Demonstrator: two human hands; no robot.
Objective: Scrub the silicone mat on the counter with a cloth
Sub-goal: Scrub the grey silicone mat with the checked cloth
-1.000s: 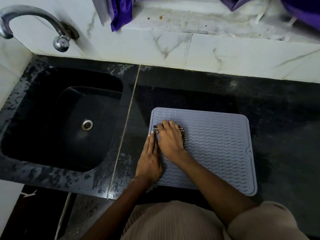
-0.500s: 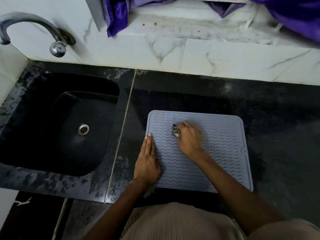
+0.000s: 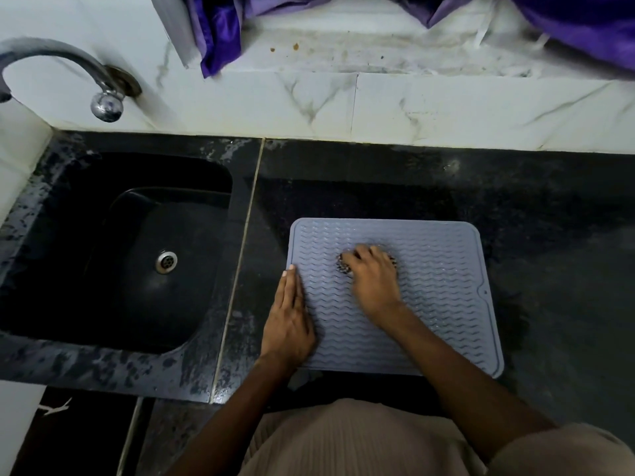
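Observation:
A grey-blue silicone mat with wavy ridges lies flat on the black counter. My right hand is near the mat's middle, fingers curled over a dark patterned cloth. Only the cloth's edges show, at my fingertips and past my knuckles. My left hand lies flat with straight fingers along the mat's left edge and holds it down.
A black sink with a metal drain sits left of the mat. A chrome tap curves over it from the white marble wall. Purple fabric hangs over the ledge at the back.
My right hand has slid the cloth to the right, from the mat's left edge toward its middle. My left hand has stayed on the left edge.

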